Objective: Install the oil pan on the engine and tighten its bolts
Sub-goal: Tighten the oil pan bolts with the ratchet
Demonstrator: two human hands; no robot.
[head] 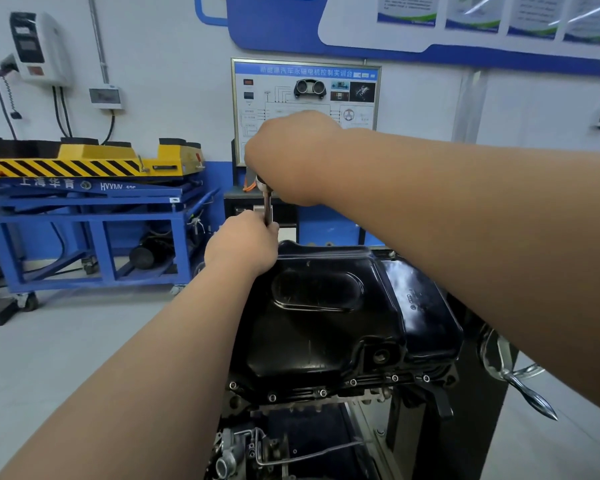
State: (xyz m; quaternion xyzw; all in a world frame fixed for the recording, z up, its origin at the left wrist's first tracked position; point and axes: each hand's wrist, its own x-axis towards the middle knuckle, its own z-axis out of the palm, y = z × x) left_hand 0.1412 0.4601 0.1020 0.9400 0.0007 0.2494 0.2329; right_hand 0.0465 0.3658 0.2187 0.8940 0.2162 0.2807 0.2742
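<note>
The black oil pan (329,306) sits on top of the upturned engine (278,441), with several bolts (323,393) showing along its near flange. A metal socket driver (268,206) stands upright over the pan's far left edge. My right hand (291,157) grips the driver's top from above. My left hand (245,242) holds the lower shaft just above the pan's rim. The driver's tip and the bolt under it are hidden behind my left hand.
A chrome crank handle (523,389) of the engine stand juts out at the right. A blue and yellow lift cart (87,209) stands at the left by the wall. A training panel (305,105) stands behind the engine. Grey floor (66,341) lies to the left.
</note>
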